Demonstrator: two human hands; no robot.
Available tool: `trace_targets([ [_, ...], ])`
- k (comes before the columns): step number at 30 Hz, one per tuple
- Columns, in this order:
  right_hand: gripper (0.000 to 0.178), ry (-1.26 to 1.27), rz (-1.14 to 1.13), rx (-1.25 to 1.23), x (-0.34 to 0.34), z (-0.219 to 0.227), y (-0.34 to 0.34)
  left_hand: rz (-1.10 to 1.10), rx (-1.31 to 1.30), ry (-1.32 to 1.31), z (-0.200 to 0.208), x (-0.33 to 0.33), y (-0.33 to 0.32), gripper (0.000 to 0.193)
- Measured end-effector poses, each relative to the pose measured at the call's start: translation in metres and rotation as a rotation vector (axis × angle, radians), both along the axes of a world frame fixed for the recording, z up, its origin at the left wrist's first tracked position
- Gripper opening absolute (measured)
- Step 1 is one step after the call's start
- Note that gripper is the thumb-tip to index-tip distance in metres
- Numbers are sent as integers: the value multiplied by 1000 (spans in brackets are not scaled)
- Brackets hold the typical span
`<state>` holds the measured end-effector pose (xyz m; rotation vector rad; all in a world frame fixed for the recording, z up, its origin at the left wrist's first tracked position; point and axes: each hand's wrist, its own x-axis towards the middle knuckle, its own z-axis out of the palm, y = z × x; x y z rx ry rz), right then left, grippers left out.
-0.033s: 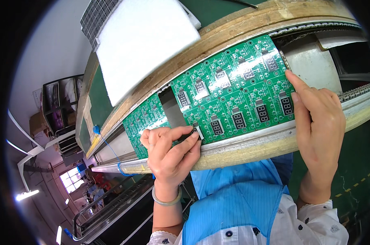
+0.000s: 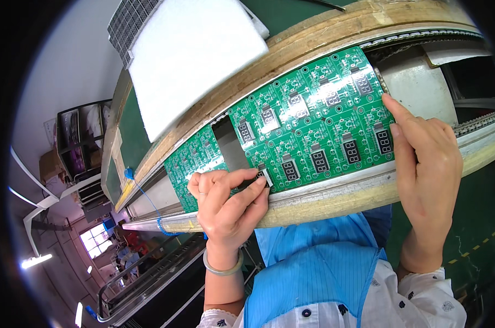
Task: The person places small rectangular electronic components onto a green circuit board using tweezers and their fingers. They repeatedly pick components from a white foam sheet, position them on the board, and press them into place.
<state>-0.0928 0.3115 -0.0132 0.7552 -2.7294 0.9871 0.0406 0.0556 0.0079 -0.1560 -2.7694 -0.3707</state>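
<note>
A large green circuit board (image 2: 305, 128) lies across a rail track, carrying two rows of black-and-white digit displays. At its near left corner my left hand (image 2: 225, 199) is closed, thumb and forefinger pinching a digit display (image 2: 267, 177) that sits at the board's edge and is partly hidden by the fingers. On the opposite side, my right hand (image 2: 425, 158) touches the board's right edge with the forefinger stretched out and the thumb apart from it; no separate part shows in it. A second green board (image 2: 195, 158) lies farther left on the track, partly behind my left hand.
The track's near rail (image 2: 335, 194) runs between me and the boards. Beyond the wooden far border (image 2: 313, 46) lies a white foam sheet (image 2: 198, 60), beside a dark gridded tray (image 2: 130, 24). A blue coiled cord (image 2: 161, 223) hangs at the left.
</note>
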Motion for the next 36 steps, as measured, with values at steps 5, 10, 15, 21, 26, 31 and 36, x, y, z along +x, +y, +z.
trace_targets([
  [5, 33, 5, -1, -1, 0, 0, 0, 1, 11, -10, 1, -1, 0, 30],
  [10, 33, 7, -7, 11, 0, 0, 0, -18, -12, -28, 5, -4, -1, 30],
  [15, 33, 26, -1, -1, 0, -1, 0, -41, -15, -55, 10, -9, -2, 28],
  [21, 33, 34, 1, -6, -1, -2, 0, -72, -10, -74, 13, -13, -4, 25],
  [26, 33, 28, 1, -1, -1, -2, 0, -72, 0, -79, 12, -12, -5, 25],
  [31, 33, 26, 1, -11, 0, -2, -1, -86, -62, -65, 13, -12, -4, 28],
  [36, 33, 25, 4, -8, -1, -2, 0, -110, -56, -48, 10, -11, -6, 30],
])
